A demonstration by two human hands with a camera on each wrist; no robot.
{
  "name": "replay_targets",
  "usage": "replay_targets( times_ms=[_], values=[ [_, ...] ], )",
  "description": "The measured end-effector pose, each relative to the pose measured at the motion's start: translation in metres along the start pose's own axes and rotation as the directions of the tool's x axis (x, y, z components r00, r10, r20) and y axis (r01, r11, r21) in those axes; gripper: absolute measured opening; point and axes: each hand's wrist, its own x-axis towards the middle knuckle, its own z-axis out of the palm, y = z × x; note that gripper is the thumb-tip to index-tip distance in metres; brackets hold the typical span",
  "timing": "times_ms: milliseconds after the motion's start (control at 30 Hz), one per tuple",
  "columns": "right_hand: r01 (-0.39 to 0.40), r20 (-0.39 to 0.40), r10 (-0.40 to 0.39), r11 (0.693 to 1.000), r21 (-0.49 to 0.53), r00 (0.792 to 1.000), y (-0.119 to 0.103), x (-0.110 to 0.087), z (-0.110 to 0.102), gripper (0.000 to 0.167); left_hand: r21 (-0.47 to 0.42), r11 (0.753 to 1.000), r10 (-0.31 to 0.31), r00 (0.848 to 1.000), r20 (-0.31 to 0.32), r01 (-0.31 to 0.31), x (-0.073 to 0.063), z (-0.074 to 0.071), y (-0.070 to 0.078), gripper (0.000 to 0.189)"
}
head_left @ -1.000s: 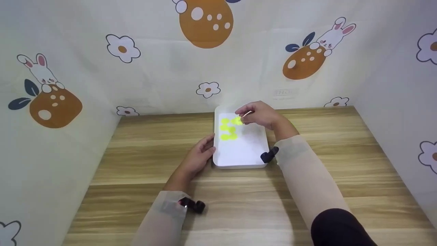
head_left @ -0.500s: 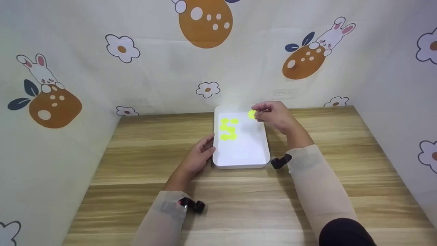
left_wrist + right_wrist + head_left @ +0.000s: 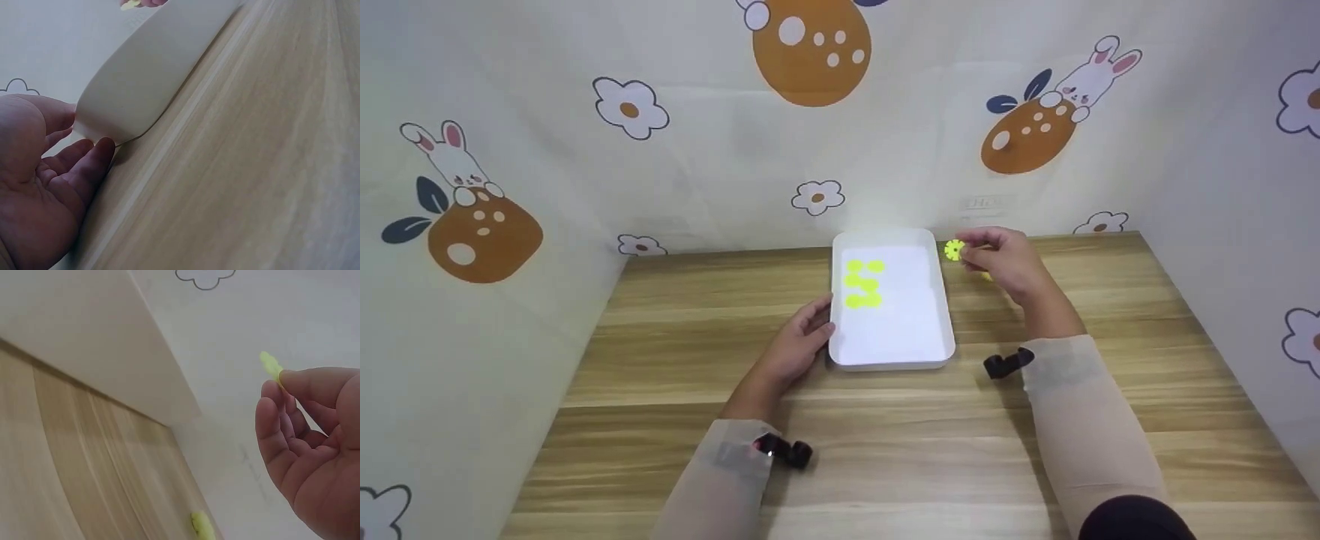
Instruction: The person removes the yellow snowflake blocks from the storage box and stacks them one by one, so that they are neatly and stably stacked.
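Observation:
A shallow white tray (image 3: 911, 337) sits on the wooden table with several bright yellow discs (image 3: 853, 280) on the left of its floor, some overlapping. At the tray's left wall my left hand (image 3: 793, 341) holds the side; in the left wrist view its bent fingers and thumb meet the tray's edge. My right hand (image 3: 1006, 262) is in the air just right of the tray's far corner. Between thumb and fingertips it pinches a yellow notched plastic disc (image 3: 953, 250), which appears almost edge-on in the right wrist view. Below that hand another yellow disc (image 3: 987, 276) shows partly.
A pale wall cloth (image 3: 720, 172) printed with rabbits and flowers closes off the table (image 3: 682, 330) at the back and sides. The tray's far end stands close to the back cloth. A black wrist camera (image 3: 1009, 363) hangs below the right sleeve.
My right hand has moved right, from over the discs past the tray's right rim, carrying the pinched yellow disc. The other yellow discs in the tray and my left hand have stayed put.

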Motion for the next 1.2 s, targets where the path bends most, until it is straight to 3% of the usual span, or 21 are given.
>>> replay_targets(
  times_ms=[167,533,767,1000,1200],
  values=[
    [-0.085,-0.042,0.086,0.996,0.022,0.995,0.009,0.0,-0.014,0.028,0.022,1.0,-0.003,1.0,0.0,0.003,0.0,-0.001,-0.001,0.054],
    [-0.144,-0.07,0.159,0.973,0.182,0.985,0.028,0.003,-0.03,0.033,0.041,0.999,-0.001,1.0,0.004,0.001,0.001,-0.002,-0.001,0.054],
    [-0.186,-0.11,0.195,0.979,0.088,0.975,0.048,0.007,-0.041,0.034,0.053,0.998,-0.037,0.999,-0.013,0.038,0.001,-0.001,0.001,0.053],
    [-0.17,-0.158,0.17,0.985,0.014,0.973,0.056,0.01,-0.045,0.032,0.05,0.999,-0.018,1.0,-0.019,0.019,0.001,-0.001,0.001,0.053],
    [-0.172,-0.154,0.164,0.984,-0.039,0.974,0.06,0.011,-0.046,0.032,0.038,0.999,-0.01,1.0,-0.011,0.01,0.001,-0.001,0.0,0.054]
  ],
)
